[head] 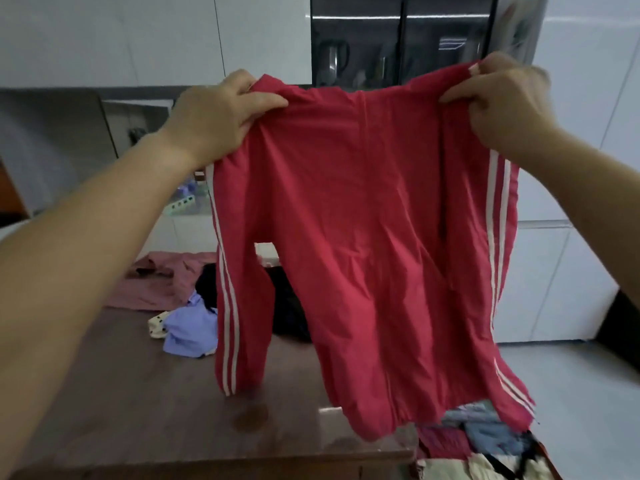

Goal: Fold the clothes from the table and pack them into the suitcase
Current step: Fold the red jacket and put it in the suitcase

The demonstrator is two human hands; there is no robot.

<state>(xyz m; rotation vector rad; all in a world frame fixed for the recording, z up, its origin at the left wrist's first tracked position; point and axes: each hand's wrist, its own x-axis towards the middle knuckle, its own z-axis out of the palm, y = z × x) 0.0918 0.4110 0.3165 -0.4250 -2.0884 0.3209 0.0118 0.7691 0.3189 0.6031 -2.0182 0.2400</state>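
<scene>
Both hands raised and gripping red jacket (pixel 363 237) by its shoulders: left hand (pixel 221 116) at 10 o'clock, right hand (pixel 502 102) at 2 o'clock, fingers curled into fabric. Jacket hangs in air over counter (pixel 138 393), white-striped sleeves dangling, hiding most of black garment (pixel 287 306) behind it. Pink garment (pixel 156 282) and lilac shirt (pixel 190 330) heaped at 9 o'clock. Suitcase (pixel 550 462) at 5 o'clock, cut off by frame edge, contents blurred.

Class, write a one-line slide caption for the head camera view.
Held up by the shoulders: left hand and right hand grip a red jacket above a wooden table strewn with loose clothes.
</scene>
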